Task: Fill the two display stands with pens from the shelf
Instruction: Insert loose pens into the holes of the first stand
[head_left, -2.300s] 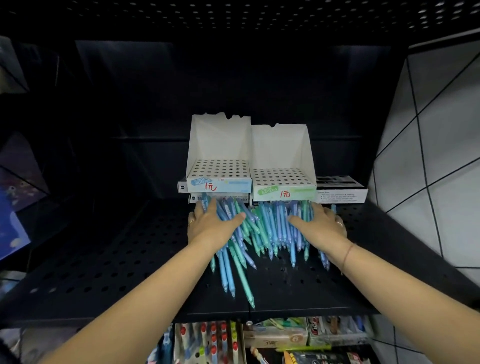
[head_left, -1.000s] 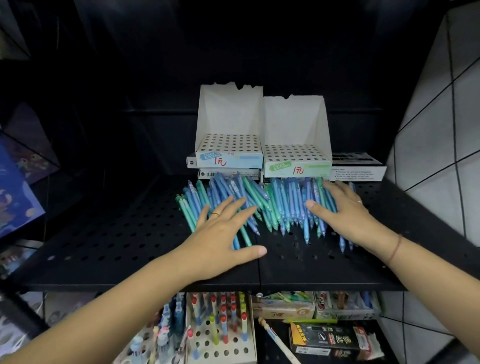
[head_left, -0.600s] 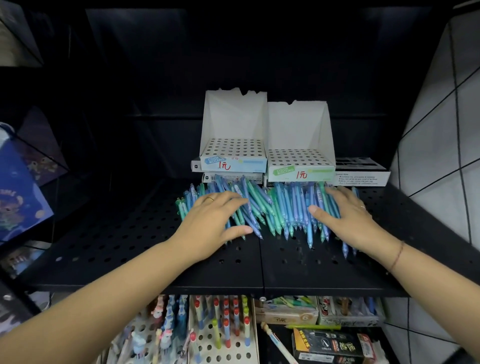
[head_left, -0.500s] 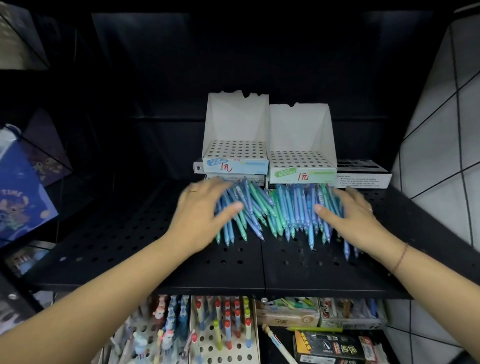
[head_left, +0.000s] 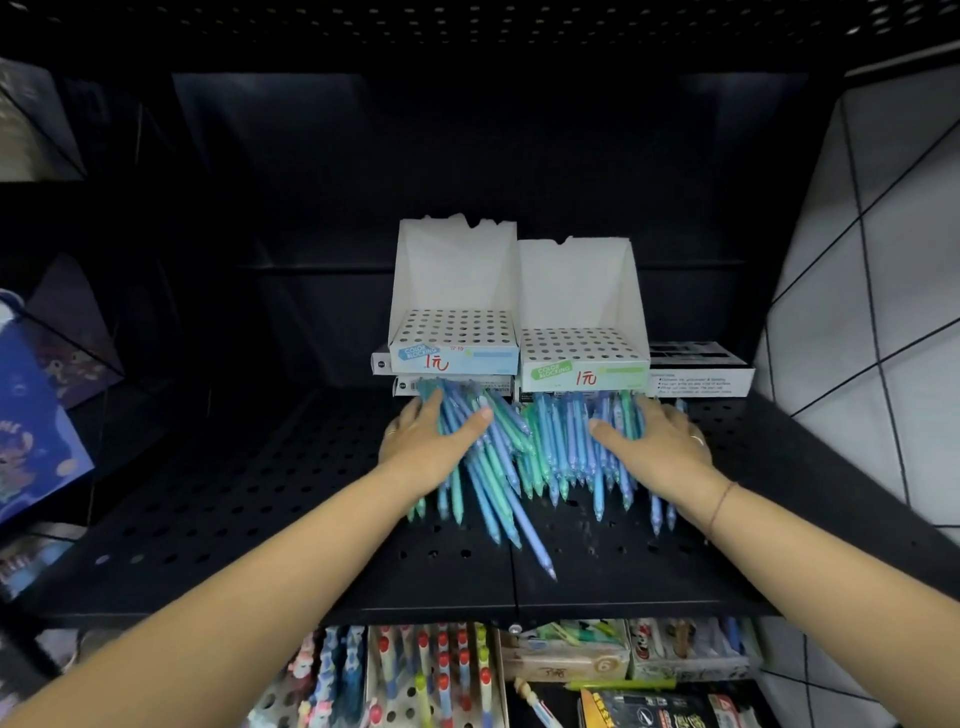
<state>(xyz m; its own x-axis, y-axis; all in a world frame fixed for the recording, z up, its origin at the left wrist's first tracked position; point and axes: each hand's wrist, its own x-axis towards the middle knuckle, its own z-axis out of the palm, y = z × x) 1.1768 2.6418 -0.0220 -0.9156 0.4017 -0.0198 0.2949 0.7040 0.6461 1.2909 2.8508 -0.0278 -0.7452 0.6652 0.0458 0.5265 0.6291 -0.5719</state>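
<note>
Fingers spread flat, left hand (head_left: 431, 447) and right hand (head_left: 657, 447) on slim plastic pens (head_left: 524, 457), 2 perforated cardboard stands (head_left: 584, 345)

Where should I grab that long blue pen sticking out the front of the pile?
Probably by the free lower half of the long blue pen, pinched from above across its thin barrel. That end lies alone on the black shelf, pointing forward and right, while its upper end is buried in the pen pile.

Pens before two stands
Loose blue and green plastic pens (head_left: 524, 457) lie on the black perforated metal shelf (head_left: 234, 499), before two side-by-side white cardboard display stands (head_left: 519, 332).
</note>
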